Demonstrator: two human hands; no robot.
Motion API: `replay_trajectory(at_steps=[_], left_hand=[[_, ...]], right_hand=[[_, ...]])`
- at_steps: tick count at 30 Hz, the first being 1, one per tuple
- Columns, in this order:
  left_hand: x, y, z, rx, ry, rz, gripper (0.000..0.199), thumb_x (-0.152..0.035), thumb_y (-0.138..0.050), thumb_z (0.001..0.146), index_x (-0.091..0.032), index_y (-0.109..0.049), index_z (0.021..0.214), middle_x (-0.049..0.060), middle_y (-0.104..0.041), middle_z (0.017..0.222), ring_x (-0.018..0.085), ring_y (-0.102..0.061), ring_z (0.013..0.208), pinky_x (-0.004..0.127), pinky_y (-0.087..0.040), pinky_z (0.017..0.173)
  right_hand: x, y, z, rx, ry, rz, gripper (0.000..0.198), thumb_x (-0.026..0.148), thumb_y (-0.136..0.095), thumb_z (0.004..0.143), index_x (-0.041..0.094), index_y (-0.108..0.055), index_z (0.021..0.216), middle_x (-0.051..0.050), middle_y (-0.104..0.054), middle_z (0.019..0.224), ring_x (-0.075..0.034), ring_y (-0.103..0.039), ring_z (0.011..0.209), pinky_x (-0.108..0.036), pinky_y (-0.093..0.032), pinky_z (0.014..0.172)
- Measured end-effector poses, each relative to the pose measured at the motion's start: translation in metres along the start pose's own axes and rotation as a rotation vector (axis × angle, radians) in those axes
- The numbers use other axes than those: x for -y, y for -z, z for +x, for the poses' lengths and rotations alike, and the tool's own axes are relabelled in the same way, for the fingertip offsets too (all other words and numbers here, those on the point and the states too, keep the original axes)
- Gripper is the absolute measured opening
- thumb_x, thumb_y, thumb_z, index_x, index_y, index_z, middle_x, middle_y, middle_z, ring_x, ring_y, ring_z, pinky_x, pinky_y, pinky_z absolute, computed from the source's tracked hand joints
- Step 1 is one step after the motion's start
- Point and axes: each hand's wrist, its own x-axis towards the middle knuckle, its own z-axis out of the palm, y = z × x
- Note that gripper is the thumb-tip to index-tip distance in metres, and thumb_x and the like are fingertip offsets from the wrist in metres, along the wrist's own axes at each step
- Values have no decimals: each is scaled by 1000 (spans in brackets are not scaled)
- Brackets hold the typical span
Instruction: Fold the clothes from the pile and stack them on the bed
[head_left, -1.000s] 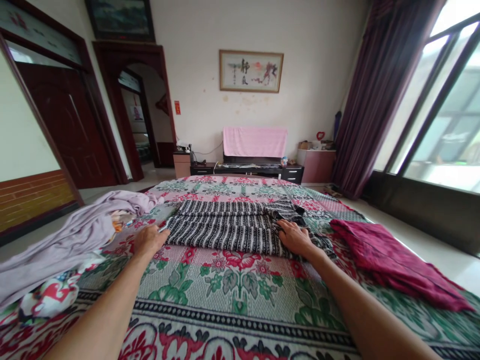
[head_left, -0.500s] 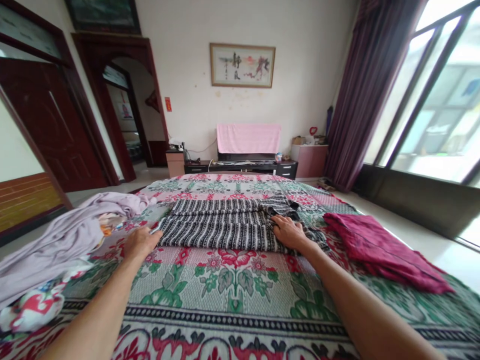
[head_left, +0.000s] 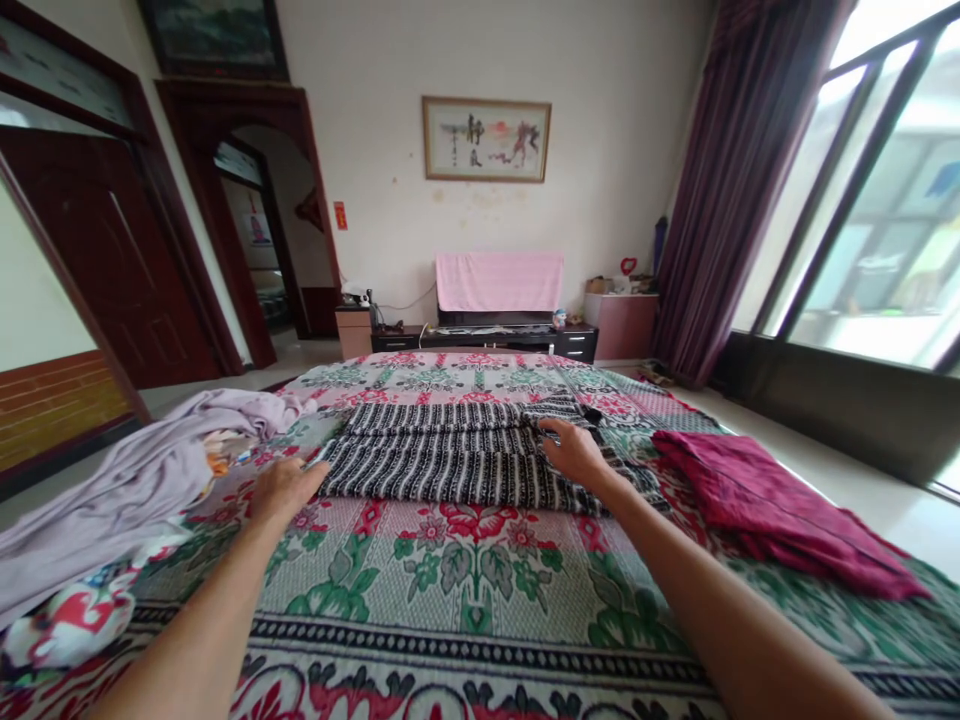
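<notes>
While the left hand [head_left: 289, 487] is touching the striped garment [head_left: 435, 465] mid-frame, its grip unclear, the right hand [head_left: 576, 453] is curving parted fingers over the garment's right part; beyond, upper centre, pink cloth [head_left: 499, 282] is hanging.
</notes>
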Motion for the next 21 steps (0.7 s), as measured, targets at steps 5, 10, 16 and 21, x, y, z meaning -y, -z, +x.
replay_trajectory(at_steps=[5, 10, 16, 21], left_hand=[[3, 5, 4, 25, -25, 5, 46, -48, -35, 79, -19, -70, 72, 16, -71, 90, 34, -64, 92, 37, -48, 76], [8, 4, 10, 14, -42, -17, 39, -46, -42, 75, -21, -69, 64, 11, -71, 76, 29, -65, 80, 32, -46, 65], [9, 2, 9, 28, -25, -12, 40, -47, -46, 73, -19, -74, 74, 13, -73, 85, 30, -66, 85, 34, -47, 69], [7, -4, 12, -13, 14, 9, 45, -48, -49, 73, -15, -76, 85, 17, -72, 97, 33, -65, 95, 37, -48, 77]], right_hand=[[52, -12, 24, 34, 131, 19, 45, 17, -43, 80, 18, -63, 120, -7, -65, 121, -20, -59, 113, -26, -39, 99], [125, -41, 46, 113, 280, 131, 46, 13, -44, 80, 21, -63, 121, -6, -66, 121, -20, -59, 112, -27, -40, 100], [209, -80, 61, 183, 461, 285, 54, 9, -44, 78, 24, -58, 128, -2, -65, 122, -19, -57, 115, -27, -39, 102], [245, -98, 72, 253, 482, 271, 50, 8, -41, 80, 17, -57, 127, -4, -57, 133, -18, -51, 122, -25, -35, 105]])
